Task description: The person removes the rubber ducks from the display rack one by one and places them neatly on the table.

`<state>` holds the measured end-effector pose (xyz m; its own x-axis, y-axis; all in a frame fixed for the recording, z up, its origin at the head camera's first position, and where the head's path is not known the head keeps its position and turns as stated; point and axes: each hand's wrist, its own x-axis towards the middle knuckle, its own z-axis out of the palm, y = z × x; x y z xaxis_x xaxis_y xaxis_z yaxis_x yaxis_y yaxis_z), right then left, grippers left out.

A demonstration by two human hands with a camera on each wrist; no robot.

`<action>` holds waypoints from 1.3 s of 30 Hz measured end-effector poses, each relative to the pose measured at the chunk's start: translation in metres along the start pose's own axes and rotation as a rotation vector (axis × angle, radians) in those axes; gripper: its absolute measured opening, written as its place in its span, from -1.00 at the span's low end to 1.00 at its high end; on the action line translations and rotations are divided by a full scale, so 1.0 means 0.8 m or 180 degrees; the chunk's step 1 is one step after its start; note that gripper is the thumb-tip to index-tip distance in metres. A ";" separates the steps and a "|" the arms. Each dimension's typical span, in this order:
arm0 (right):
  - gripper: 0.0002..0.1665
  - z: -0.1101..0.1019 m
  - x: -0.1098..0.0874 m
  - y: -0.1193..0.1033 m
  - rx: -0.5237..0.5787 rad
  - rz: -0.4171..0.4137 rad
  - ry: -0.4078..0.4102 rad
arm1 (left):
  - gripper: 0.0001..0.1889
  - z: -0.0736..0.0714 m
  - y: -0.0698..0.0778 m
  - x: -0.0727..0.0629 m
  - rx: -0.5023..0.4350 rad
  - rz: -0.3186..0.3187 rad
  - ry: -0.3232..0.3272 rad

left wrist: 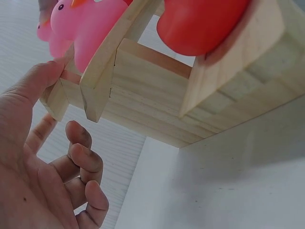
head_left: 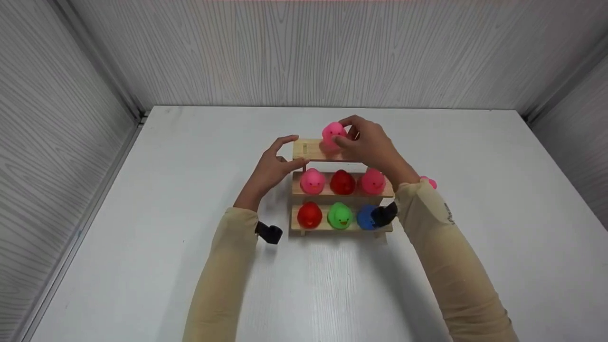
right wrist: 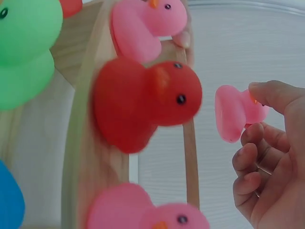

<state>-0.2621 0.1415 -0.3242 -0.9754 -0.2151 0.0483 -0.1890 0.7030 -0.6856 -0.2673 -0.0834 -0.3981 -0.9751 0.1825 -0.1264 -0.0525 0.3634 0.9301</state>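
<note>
A three-tier wooden rack point(head_left: 312, 150) stands on the white table. My left hand point(head_left: 269, 172) grips the left end of its top tier between thumb and index finger, the other fingers loosely bent in the left wrist view. Above that tier, my right hand point(head_left: 375, 145) pinches a pink rubber duck point(right wrist: 230, 113), which is clear of the wood in the right wrist view. The middle tier carries a pink duck point(head_left: 312, 181), a red duck point(head_left: 342, 182) and another pink duck point(head_left: 373, 182). Below sit a red duck point(head_left: 309, 215), a green duck point(head_left: 340, 216) and a partly covered blue duck point(head_left: 365, 217).
Another pink toy point(head_left: 430, 182) shows past my right wrist, mostly hidden by it. The white table point(head_left: 142, 213) extends around the rack, with grey wood-grain panels point(head_left: 304, 52) behind and at both sides. A black wrist camera point(head_left: 384, 214) overlaps the bottom tier's right end.
</note>
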 end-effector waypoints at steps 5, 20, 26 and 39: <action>-0.52 -0.015 -0.002 0.009 -0.0025 0.0030 0.0075 | -0.30 -0.001 -0.003 0.003 -0.0002 0.0089 0.0011; -0.47 -0.060 -0.013 0.041 -0.0059 0.0275 0.0098 | -0.29 -0.006 -0.003 0.000 0.0022 0.0016 0.0019; -0.45 -0.076 -0.023 0.060 -0.0098 0.0344 0.0147 | -0.28 -0.008 -0.004 0.001 -0.0012 0.0040 0.0044; -0.40 -0.105 -0.043 0.085 -0.0236 0.0250 0.0243 | -0.28 -0.007 -0.001 0.000 0.0007 0.0000 0.0046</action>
<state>-0.2508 0.2538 -0.3113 -0.9928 -0.1072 0.0536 -0.1168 0.7645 -0.6340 -0.2683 -0.0892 -0.3969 -0.9781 0.1692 -0.1213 -0.0521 0.3653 0.9294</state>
